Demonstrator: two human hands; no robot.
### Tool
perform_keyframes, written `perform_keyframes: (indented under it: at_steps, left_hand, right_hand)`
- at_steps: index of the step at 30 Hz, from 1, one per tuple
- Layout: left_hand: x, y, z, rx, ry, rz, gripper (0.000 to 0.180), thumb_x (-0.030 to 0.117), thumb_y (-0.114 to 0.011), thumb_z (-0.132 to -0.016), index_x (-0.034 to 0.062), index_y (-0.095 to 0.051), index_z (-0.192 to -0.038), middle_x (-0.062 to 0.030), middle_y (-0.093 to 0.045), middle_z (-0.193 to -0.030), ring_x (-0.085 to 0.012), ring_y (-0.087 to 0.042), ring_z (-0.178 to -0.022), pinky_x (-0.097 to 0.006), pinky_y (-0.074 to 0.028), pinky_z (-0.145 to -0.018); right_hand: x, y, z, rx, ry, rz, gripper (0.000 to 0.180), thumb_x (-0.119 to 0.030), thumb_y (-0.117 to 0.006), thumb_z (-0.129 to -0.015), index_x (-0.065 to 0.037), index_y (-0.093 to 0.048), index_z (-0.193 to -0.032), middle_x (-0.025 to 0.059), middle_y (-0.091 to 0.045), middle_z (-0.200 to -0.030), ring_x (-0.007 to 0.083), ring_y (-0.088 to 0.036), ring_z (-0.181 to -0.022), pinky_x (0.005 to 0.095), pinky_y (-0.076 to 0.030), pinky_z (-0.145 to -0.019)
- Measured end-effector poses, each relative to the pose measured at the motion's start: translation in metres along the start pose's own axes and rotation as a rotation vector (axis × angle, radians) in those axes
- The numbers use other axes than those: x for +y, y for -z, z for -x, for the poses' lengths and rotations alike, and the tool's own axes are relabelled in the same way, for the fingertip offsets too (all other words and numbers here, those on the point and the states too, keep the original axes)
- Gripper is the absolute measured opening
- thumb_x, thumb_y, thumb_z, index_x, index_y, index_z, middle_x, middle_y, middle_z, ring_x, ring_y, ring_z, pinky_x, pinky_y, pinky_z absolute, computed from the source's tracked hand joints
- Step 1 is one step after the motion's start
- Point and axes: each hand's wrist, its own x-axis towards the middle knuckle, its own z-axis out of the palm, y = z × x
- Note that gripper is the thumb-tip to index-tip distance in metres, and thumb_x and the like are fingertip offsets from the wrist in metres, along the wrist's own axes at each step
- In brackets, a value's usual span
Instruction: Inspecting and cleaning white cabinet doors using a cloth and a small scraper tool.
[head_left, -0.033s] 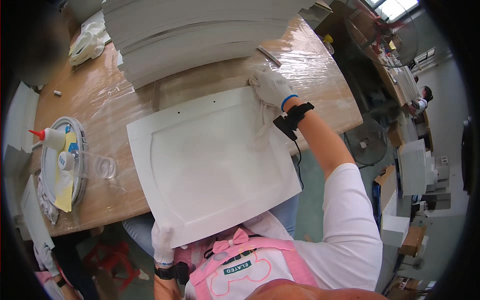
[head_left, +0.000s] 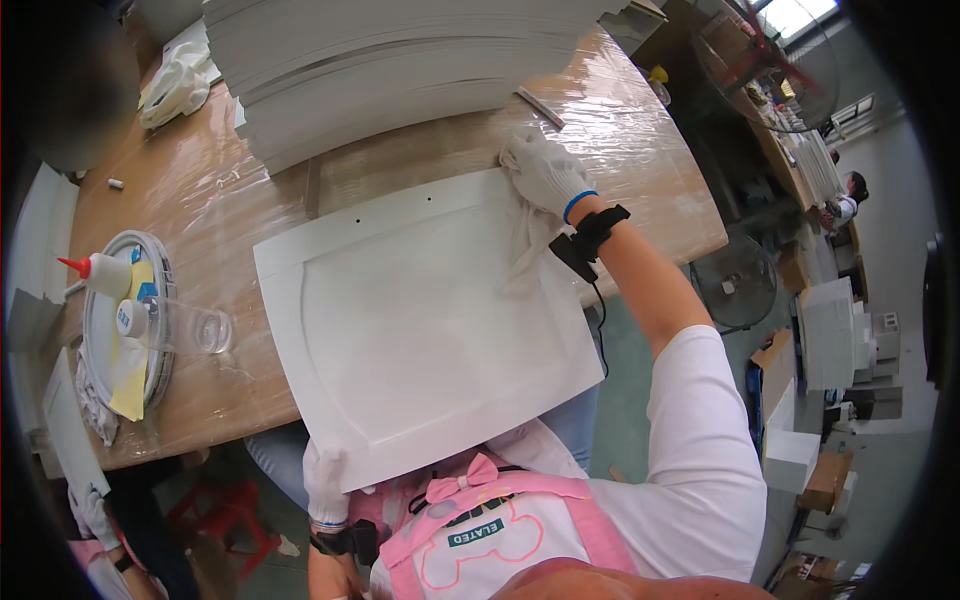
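A white panel [head_left: 430,320] with a curved raised border and two small dark holes near its far edge lies tilted across the table's front edge and my lap. At its near left corner, my gloved left hand [head_left: 325,480] is closed on the edge, its fingers partly hidden beneath. My gloved right hand [head_left: 545,172] is at the far right corner, closed around a bunched white cloth [head_left: 525,245] that hangs down over the panel's right side.
A tall stack of white panels [head_left: 390,80] stands behind on the film-covered table [head_left: 240,400]. Left lies a round lid [head_left: 92,345] with a red-tipped glue bottle [head_left: 105,275], beside a clear plastic bottle [head_left: 195,332]. Another person's gloved hand [head_left: 98,515] shows lower left. Fans stand at right.
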Motion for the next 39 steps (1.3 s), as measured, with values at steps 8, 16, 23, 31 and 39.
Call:
perform_keyframes:
  at_steps: [8, 16, 23, 31, 39]
  left_hand:
    - [-0.001, 0.004, 0.001, 0.024, 0.000, -0.008, 0.049, 0.030, -0.054, -0.095, -0.0052, -0.041, -0.127, -0.0183, -0.062, -0.091, -0.0251, -0.066, -0.054, -0.031, -0.054, -0.035]
    - [0.002, 0.004, 0.003, -0.021, 0.033, -0.005, 0.047, 0.024, -0.050, -0.095, -0.0082, -0.042, -0.127, -0.0207, -0.064, -0.095, -0.0260, -0.067, -0.057, -0.030, -0.055, -0.040]
    - [0.008, -0.002, 0.003, 0.057, 0.021, -0.058, 0.049, 0.022, -0.049, -0.094, -0.0078, -0.041, -0.131, -0.0211, -0.063, -0.101, -0.0258, -0.069, -0.062, -0.031, -0.056, -0.040]
    - [0.009, 0.003, 0.005, -0.039, 0.013, 0.055, 0.052, 0.029, -0.052, -0.099, -0.0064, -0.040, -0.135, -0.0151, -0.064, -0.100, -0.0187, -0.068, -0.064, -0.027, -0.057, -0.041]
    - [0.014, 0.007, 0.007, -0.099, 0.087, 0.030, 0.047, 0.033, -0.052, -0.101, -0.0042, -0.045, -0.128, -0.0123, -0.064, -0.097, -0.0180, -0.067, -0.065, -0.028, -0.057, -0.046]
  right_hand:
    - [-0.045, 0.023, 0.077, -0.440, 0.188, -0.452, 0.033, -0.036, -0.056, -0.094, -0.012, -0.065, -0.114, 0.0180, -0.063, -0.108, 0.0383, -0.063, -0.099, 0.0444, -0.052, -0.084]
    - [-0.129, -0.029, 0.076, 0.311, 0.219, -0.155, 0.049, -0.035, -0.063, -0.087, -0.009, -0.056, -0.128, 0.0288, -0.043, -0.140, 0.0460, -0.039, -0.131, 0.0538, -0.035, -0.106]
    - [-0.213, 0.031, 0.149, -0.959, 0.897, -0.976, 0.033, -0.018, -0.063, -0.087, -0.012, -0.066, -0.119, 0.0134, -0.070, -0.107, 0.0260, -0.066, -0.097, 0.0329, -0.050, -0.087]
    - [-0.093, -0.004, 0.071, -0.073, 0.047, -1.084, 0.053, -0.025, -0.060, -0.090, -0.006, -0.051, -0.139, 0.0191, -0.065, -0.117, 0.0229, -0.063, -0.106, 0.0361, -0.049, -0.093]
    - [-0.247, -0.028, 0.064, 0.142, 0.531, -0.198, 0.061, -0.036, -0.063, -0.085, -0.017, -0.047, -0.140, 0.0159, -0.046, -0.143, 0.0365, -0.049, -0.124, 0.0440, -0.042, -0.103]
